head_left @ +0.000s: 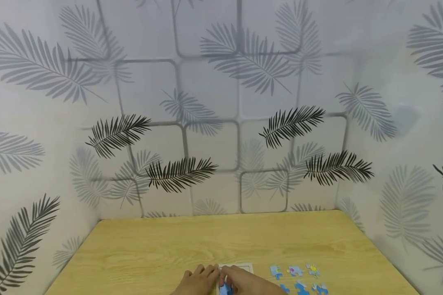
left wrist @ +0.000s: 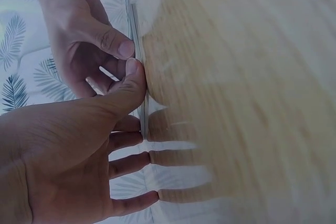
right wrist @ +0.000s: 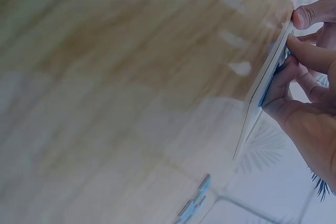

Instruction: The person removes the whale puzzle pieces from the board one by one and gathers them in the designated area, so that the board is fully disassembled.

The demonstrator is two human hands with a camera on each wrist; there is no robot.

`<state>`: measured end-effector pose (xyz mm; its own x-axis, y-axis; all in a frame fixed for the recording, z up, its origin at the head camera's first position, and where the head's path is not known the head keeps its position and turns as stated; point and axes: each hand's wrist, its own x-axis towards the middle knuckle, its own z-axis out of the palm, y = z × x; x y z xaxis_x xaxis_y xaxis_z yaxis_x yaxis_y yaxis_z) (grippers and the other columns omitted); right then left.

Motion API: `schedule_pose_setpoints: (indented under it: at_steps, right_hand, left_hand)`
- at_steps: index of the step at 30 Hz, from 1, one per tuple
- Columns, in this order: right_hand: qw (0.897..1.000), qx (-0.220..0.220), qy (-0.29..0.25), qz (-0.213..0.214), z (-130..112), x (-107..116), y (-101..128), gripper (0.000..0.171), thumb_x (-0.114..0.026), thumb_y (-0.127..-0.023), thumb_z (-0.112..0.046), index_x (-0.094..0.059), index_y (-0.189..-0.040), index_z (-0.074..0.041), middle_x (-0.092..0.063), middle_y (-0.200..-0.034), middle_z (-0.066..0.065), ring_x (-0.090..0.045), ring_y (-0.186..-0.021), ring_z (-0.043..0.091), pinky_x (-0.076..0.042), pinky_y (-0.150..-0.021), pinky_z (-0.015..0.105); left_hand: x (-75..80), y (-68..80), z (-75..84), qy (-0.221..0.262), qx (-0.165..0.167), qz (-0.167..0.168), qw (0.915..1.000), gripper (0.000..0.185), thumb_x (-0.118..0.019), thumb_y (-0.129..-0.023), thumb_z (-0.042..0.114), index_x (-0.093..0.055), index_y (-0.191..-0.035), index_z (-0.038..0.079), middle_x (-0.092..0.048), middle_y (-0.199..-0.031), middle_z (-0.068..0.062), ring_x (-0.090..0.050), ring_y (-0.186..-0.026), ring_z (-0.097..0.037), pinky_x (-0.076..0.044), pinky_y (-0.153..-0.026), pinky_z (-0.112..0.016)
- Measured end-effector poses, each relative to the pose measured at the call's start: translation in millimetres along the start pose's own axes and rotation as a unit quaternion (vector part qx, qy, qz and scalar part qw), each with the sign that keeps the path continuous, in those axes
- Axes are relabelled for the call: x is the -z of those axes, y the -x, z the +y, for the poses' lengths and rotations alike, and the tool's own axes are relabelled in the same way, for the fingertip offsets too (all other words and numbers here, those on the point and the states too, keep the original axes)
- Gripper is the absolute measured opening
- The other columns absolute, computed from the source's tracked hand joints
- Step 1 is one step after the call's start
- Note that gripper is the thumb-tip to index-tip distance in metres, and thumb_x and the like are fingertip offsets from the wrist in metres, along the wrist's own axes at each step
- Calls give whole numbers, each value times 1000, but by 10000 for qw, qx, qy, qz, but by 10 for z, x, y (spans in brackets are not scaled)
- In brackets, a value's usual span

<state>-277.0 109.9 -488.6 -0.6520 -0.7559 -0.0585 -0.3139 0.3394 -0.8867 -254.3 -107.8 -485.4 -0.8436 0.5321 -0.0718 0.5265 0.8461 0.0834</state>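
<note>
A white puzzle board (head_left: 243, 268) lies flat on the wooden table (head_left: 192, 246) at the near edge. Both hands meet over its left part. My left hand (head_left: 202, 275) rests beside the board with straight fingers on the wood, and its thumb (left wrist: 131, 77) touches the board's thin edge (left wrist: 137, 30). My right hand (head_left: 231, 279) has curled fingers (right wrist: 307, 51) that pinch a blue puzzle piece (right wrist: 270, 85) against the board (right wrist: 260, 98). The blue piece (head_left: 226, 289) shows between the two hands in the head view.
Several loose blue puzzle pieces (head_left: 295, 278) lie on the table to the right of the board, also seen edge-on as loose pieces (right wrist: 193, 204). Leaf-patterned walls (head_left: 221, 123) enclose the table at the back and on both sides.
</note>
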Motion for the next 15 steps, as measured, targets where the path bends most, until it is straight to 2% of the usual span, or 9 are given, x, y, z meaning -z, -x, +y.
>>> schedule_pose_setpoints:
  at_steps: [8,11,15]
  right_hand:
    - [9995,-247,-104,186,10,-35,-10,28,-70,-91,-27,-61,-111,-11,-53,-101,3,-52,-70,10,-46,-64,24]
    - [9994,-217,-178,204,-3,-37,14,30,-70,-90,-29,-62,-113,-12,-53,-103,4,-52,-74,11,-47,-66,24]
    - [9994,-174,-233,209,-19,-40,37,30,-70,-91,-28,-62,-115,-12,-54,-104,5,-51,-74,11,-47,-66,24]
  left_hand:
    - [21,-1,-17,18,-250,83,9997,99,-52,-67,87,-40,-146,29,-45,-143,8,-42,-122,-20,-46,-88,-50]
    - [17,10,-15,-124,-379,140,9991,98,-50,-67,87,-40,-145,29,-44,-142,10,-42,-120,-19,-47,-86,-48]
    - [12,15,-7,-148,-368,162,9991,99,-50,-66,88,-40,-145,29,-44,-141,11,-42,-120,-18,-47,-86,-48]
